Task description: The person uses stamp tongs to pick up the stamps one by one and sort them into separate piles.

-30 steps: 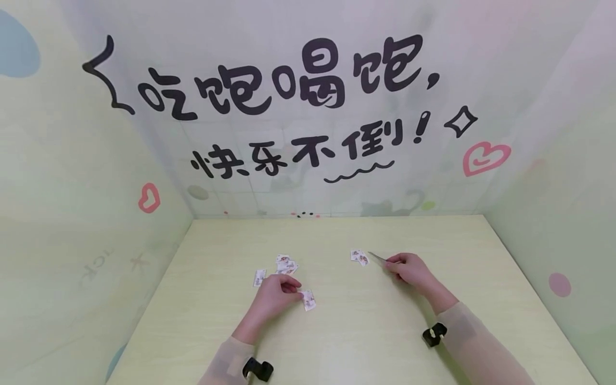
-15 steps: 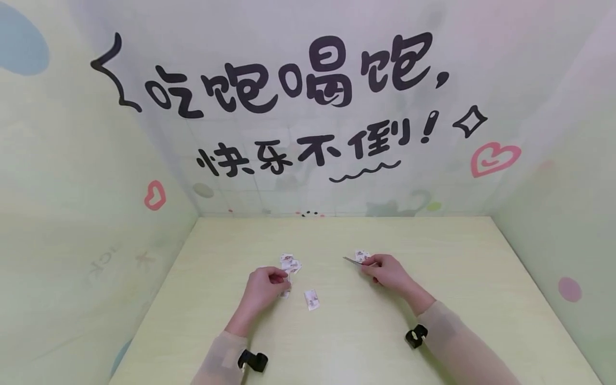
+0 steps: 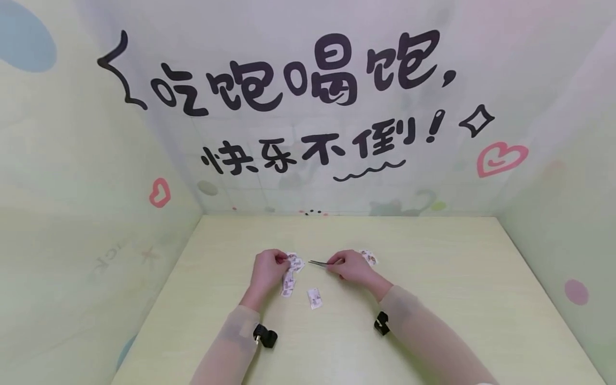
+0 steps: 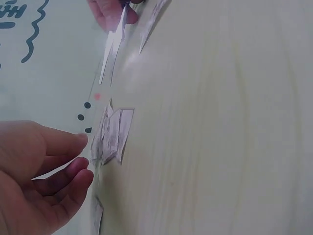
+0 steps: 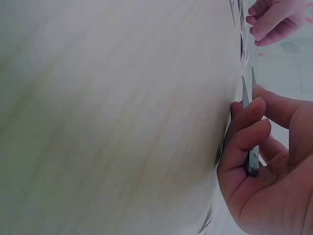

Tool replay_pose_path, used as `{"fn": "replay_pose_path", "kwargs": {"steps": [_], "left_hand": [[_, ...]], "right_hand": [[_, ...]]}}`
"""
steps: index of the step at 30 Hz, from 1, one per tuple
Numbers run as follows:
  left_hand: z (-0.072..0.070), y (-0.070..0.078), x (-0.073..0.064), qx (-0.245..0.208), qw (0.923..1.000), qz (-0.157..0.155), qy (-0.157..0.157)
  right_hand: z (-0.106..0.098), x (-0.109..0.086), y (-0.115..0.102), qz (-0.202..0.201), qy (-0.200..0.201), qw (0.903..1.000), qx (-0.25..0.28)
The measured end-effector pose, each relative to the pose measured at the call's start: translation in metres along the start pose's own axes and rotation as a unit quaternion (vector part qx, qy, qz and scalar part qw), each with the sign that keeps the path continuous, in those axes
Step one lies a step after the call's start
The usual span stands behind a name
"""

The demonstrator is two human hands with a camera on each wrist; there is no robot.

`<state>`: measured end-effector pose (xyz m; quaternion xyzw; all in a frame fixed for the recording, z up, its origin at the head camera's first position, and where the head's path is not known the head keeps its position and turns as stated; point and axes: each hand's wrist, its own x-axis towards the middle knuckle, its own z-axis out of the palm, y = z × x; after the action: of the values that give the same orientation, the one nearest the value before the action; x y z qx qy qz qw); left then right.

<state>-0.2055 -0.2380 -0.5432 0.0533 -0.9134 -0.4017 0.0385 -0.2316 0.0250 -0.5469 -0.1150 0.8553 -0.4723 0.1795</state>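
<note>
My left hand [image 3: 270, 271] has its fingertips right at the edge of a small pile of printed paper pieces [image 3: 295, 262]. Its thumb and fingers stand slightly apart in the left wrist view, beside the pile [image 4: 115, 134]. More paper pieces [image 3: 288, 284] lie just in front of that pile, partly covered by the hand. My right hand [image 3: 353, 267] pinches metal tweezers [image 3: 317, 263], their tips parted and pointing left toward the pile. Fingers curl around the tweezers [image 5: 245, 93] in the right wrist view, with nothing between the tips.
A single printed paper piece [image 3: 314, 298] lies on the pale wooden table [image 3: 337, 342], in front of and between the hands. Behind my right hand are a few more paper pieces [image 3: 369, 256]. Printed walls [image 3: 269, 198] enclose the table at the back and sides.
The right hand has carried the tweezers left, from beside the right-hand pieces toward the left pile. The left hand has left the single piece and moved back and left to the pile.
</note>
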Motion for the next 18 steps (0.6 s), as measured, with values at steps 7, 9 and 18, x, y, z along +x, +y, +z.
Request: {"fn": "replay_pose_path", "kwargs": {"steps": [7,9,18], "left_hand": [[0.008,0.004,0.0,0.008,0.9997,0.013,-0.018],[0.009,0.006,-0.002,0.013,0.9996,0.017,-0.019],[0.012,0.01,-0.005,0.02,0.9993,0.008,-0.031]], "right_hand": [[0.011,0.005,-0.006,0.015,-0.004,0.9999,0.004],[0.011,0.004,-0.006,0.019,-0.003,0.9998,0.003],[0.017,0.0,-0.009,0.021,-0.027,0.9982,0.048]]}}
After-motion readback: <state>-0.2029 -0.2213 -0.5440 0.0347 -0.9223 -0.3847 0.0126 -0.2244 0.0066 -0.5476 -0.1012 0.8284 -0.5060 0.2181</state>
